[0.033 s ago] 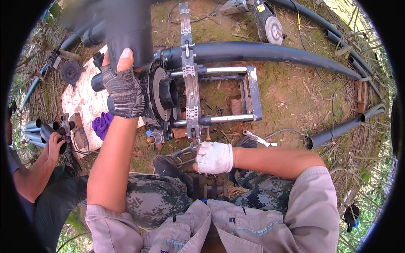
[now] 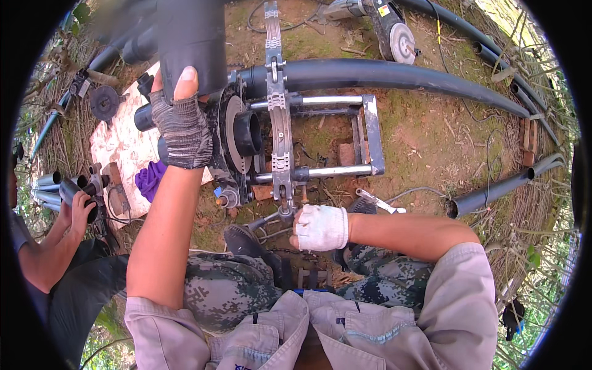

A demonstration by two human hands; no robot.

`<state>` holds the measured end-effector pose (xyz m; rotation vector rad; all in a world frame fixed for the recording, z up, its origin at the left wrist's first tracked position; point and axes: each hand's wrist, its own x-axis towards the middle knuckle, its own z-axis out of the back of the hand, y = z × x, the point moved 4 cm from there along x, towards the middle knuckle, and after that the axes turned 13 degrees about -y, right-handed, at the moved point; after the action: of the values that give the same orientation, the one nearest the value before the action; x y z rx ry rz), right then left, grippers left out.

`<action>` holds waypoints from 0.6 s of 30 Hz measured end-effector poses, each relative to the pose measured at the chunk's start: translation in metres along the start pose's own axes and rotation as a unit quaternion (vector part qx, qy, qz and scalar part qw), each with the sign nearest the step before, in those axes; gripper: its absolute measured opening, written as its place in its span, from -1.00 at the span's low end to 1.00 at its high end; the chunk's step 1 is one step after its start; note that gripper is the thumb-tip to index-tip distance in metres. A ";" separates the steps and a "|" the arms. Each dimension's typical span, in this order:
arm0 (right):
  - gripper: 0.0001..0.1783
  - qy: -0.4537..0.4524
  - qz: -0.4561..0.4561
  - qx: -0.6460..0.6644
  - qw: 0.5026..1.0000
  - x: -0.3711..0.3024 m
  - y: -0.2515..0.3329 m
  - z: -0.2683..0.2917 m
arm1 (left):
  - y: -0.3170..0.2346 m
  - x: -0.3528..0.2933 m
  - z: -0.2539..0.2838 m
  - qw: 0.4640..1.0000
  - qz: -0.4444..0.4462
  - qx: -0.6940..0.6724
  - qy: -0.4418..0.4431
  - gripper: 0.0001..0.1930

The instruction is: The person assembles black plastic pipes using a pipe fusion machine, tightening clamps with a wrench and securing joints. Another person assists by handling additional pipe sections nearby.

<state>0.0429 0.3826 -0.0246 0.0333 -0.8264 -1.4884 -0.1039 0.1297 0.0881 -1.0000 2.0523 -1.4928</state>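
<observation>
My left hand (image 2: 182, 129), in a dark striped fingerless glove, wraps around the lower end of a thick black pipe (image 2: 191, 43), thumb upward. Beside it stands the pipe-welding machine: a ring clamp (image 2: 280, 132) across two chrome guide rods (image 2: 339, 171), and a round plate (image 2: 234, 132) with a short black pipe stub (image 2: 248, 133) through it. My right hand (image 2: 322, 228), in a white fingerless glove, is closed beside the clamp's lower bolt end (image 2: 287, 213). What its fingers hold, if anything, is hidden.
A long black pipe (image 2: 370, 77) runs right from the clamp. An angle grinder (image 2: 398, 34) lies at the far side. Another pipe (image 2: 487, 198) rests at right. A purple cloth (image 2: 150, 180) is on a pale board (image 2: 114, 148). At left, a co-worker's hands (image 2: 78, 213) handle a black pipe.
My right hand has shifted slightly right and up, a little away from the clamp's lower end. My left hand keeps its grip on the pipe.
</observation>
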 end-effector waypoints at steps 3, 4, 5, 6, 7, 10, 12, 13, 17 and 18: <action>-0.84 -0.037 0.001 0.038 0.999 -0.034 -0.009 0.003 | 0.001 0.002 -0.001 1.000 -0.011 0.022 -0.013 -0.30; -0.77 -0.014 -0.004 0.033 0.999 -0.045 -0.009 -0.002 | 0.002 -0.001 -0.003 1.000 0.000 0.013 -0.024 -0.27; -0.76 -0.042 -0.028 0.038 0.998 -0.043 -0.008 -0.002 | 0.001 -0.003 -0.001 1.000 -0.002 0.016 -0.024 -0.26; -0.74 -0.069 -0.051 0.043 0.995 -0.041 -0.007 -0.001 | 0.002 -0.001 0.000 1.000 -0.004 0.020 -0.025 -0.25; -0.73 -0.096 -0.075 0.048 0.991 -0.039 -0.007 0.000 | 0.002 0.000 0.002 0.999 -0.006 0.023 -0.025 -0.25; -0.65 -0.045 -0.151 -0.024 0.987 -0.050 -0.008 -0.007 | 0.007 0.001 0.005 0.999 -0.023 0.024 -0.021 -0.24; -0.67 0.082 -0.263 -0.039 0.960 -0.055 -0.012 -0.014 | 0.003 -0.003 0.001 1.000 0.007 0.014 -0.011 -0.22; -0.68 0.091 -0.338 -0.049 0.936 -0.058 -0.016 -0.021 | 0.004 -0.002 0.003 1.000 0.018 0.009 -0.008 -0.21; -0.63 0.132 -0.515 -0.062 0.845 -0.063 -0.029 -0.058 | 0.007 -0.001 0.002 0.999 0.040 -0.013 -0.010 -0.20; -0.63 0.131 -0.511 -0.056 0.848 -0.064 -0.032 -0.063 | 0.006 -0.003 0.000 0.999 0.044 -0.016 -0.020 -0.20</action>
<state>0.0559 0.4049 -0.1163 0.6691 -0.4810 -2.4577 -0.1038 0.1326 0.0820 -0.9307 2.0702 -1.3882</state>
